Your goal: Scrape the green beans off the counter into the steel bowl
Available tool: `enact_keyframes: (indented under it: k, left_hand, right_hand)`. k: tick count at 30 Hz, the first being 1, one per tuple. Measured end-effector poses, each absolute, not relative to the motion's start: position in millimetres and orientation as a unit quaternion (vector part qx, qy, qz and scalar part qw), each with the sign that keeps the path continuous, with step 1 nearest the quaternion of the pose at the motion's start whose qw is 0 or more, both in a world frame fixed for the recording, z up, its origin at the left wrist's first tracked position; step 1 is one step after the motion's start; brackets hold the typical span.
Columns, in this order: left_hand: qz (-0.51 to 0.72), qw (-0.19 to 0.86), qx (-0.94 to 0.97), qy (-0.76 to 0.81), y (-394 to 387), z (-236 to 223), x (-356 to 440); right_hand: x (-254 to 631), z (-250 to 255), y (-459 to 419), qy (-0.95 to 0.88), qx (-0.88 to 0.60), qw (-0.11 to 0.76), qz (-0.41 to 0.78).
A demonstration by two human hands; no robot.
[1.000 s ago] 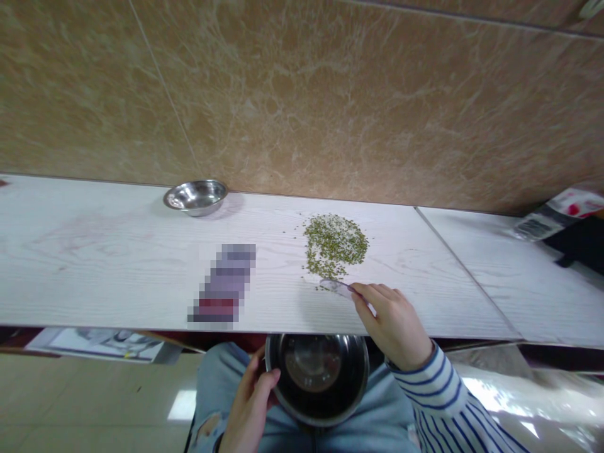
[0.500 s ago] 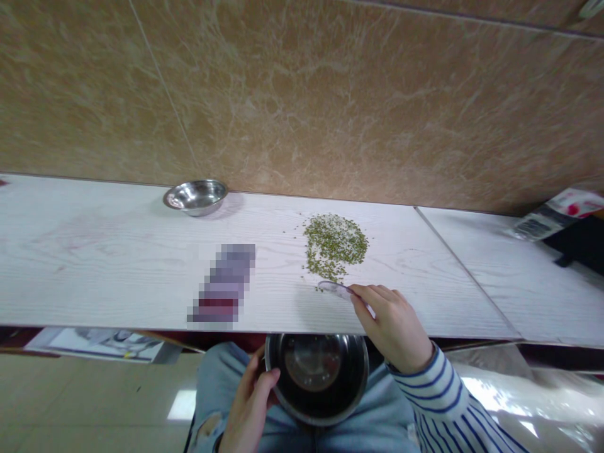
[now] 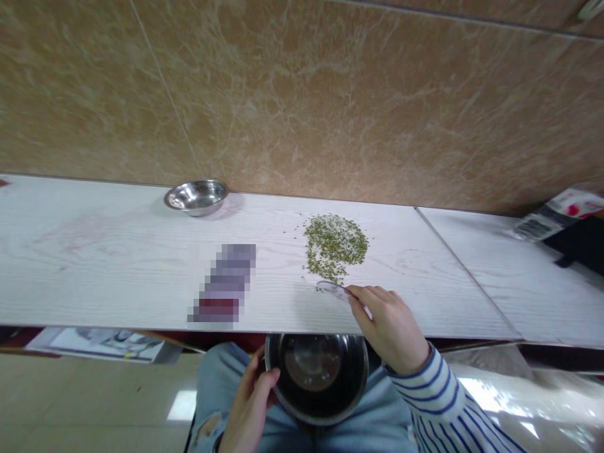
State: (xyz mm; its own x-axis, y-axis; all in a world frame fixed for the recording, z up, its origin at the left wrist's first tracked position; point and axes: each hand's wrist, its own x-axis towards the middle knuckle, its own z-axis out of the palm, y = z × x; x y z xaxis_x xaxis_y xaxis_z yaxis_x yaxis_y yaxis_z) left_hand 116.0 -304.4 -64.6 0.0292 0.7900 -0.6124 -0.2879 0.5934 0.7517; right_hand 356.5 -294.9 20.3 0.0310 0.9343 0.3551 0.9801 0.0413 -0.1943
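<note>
My left hand (image 3: 252, 399) grips the rim and side of a deep, dark-looking metal pot (image 3: 317, 412), thumb at the rim. The pot sits over my lap below the table's front edge; a pale round patch shows at its bottom. My right hand (image 3: 389, 324) is closed on a thin, clear plastic piece with a rounded edge (image 3: 333, 290); its exact kind is unclear. That piece is at the near edge of a spread of small green beans (image 3: 336, 242) on the white table (image 3: 278, 277). A few beans lie scattered around the spread.
A shallow metal bowl (image 3: 197, 200) stands at the back left near the wall. A blurred-out flat object (image 3: 225, 283) lies left of the beans. At the far right are a plastic package (image 3: 542, 220) and a black object (image 3: 578, 245). Papers (image 3: 104, 343) stick out below the table edge.
My right hand and the clear plastic piece have shifted slightly to the left. The left hand, the pot and the beans look the same.
</note>
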Motion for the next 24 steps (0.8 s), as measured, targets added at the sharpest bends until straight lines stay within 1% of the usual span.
enact_keyframes:
  k: [7,15,24]
  left_hand:
    - [0.394,0.689,0.226,0.565,-303.4,-65.9,114.5]
    - [0.394,0.673,0.250,0.573,-304.1,-69.1,112.9]
    - [0.398,0.689,0.241,0.556,-303.2,-68.8,113.0]
  right_hand:
    - [358.0,21.7,-295.7,-0.690,-0.690,0.206,-0.065]
    - [356.4,20.0,-294.5,-0.693,-0.692,0.188,-0.071]
    - [355.9,20.5,-295.3,-0.694,-0.690,0.197,-0.060]
